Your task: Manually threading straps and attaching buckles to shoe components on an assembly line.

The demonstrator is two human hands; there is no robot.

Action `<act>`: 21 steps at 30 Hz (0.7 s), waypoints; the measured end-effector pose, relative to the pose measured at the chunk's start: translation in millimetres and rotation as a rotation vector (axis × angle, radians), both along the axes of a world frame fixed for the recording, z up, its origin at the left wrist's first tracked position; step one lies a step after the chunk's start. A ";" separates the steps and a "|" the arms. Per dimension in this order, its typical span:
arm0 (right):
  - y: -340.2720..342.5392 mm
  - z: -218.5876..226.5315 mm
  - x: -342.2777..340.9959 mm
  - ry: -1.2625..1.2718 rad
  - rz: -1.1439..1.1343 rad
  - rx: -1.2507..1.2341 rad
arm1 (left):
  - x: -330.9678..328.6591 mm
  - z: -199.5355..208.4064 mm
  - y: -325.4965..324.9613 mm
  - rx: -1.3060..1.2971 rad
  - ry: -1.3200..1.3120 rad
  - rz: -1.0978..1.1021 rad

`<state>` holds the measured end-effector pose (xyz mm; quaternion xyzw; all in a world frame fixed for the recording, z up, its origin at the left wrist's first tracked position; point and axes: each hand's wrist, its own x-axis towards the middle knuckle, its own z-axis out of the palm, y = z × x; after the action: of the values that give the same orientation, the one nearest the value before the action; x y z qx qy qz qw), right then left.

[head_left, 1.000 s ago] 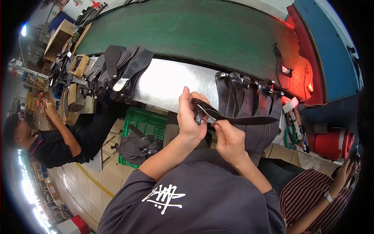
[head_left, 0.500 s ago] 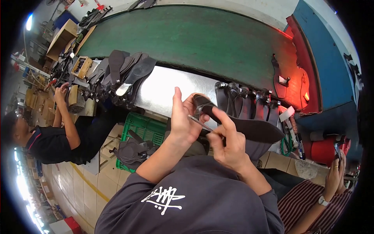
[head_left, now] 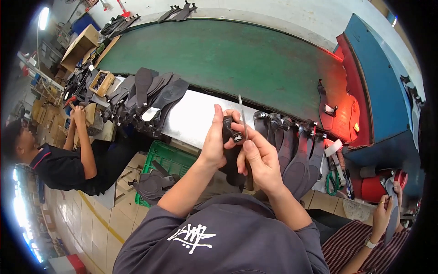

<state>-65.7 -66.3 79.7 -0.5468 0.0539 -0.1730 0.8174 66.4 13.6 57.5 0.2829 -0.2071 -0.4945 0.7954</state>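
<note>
Above the front edge of the metal plate, my left hand [head_left: 213,145] is closed around one end of a dark shoe sole [head_left: 234,168]. A glossy black band with a small light patch shows at the gripped end. The sole's other end hangs down behind my right hand and is partly hidden. Close beside it, my right hand [head_left: 263,168] pinches a thin metal rod [head_left: 241,106] that points upward. Its fingertips are near the black band; whether they touch it I cannot tell.
Dark soles [head_left: 296,155] stand in a row at right, and more soles [head_left: 153,89] are heaped at left. Beyond the metal plate [head_left: 194,114] runs a green conveyor belt [head_left: 219,55] into a red-lit housing. A green crate [head_left: 171,155] stands below. Co-workers sit at both sides.
The sole has swung from lying out to the right to hanging down. The rod has turned from lying aslant across my palm to pointing up in my right fingers. The view has shifted slightly.
</note>
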 end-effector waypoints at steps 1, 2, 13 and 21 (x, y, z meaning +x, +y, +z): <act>1.4 -4.4 -2.5 0.027 -0.027 -0.039 | -9.6 -0.7 -2.8 0.234 -0.059 0.207; 3.2 -7.7 -5.3 0.054 -0.055 -0.079 | -13.3 -3.1 -7.4 0.238 -0.053 0.209; -19.4 -24.1 -9.7 -0.016 -0.211 -0.659 | -23.2 -14.9 -6.6 0.400 0.048 -0.118; -21.4 -33.2 -13.0 0.063 -0.155 -0.285 | -45.7 -15.0 -5.0 0.384 0.100 0.042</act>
<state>-78.6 -87.7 46.5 -0.6565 0.0965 -0.2240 0.7138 20.6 8.7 42.5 0.4089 -0.0632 -0.5217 0.7461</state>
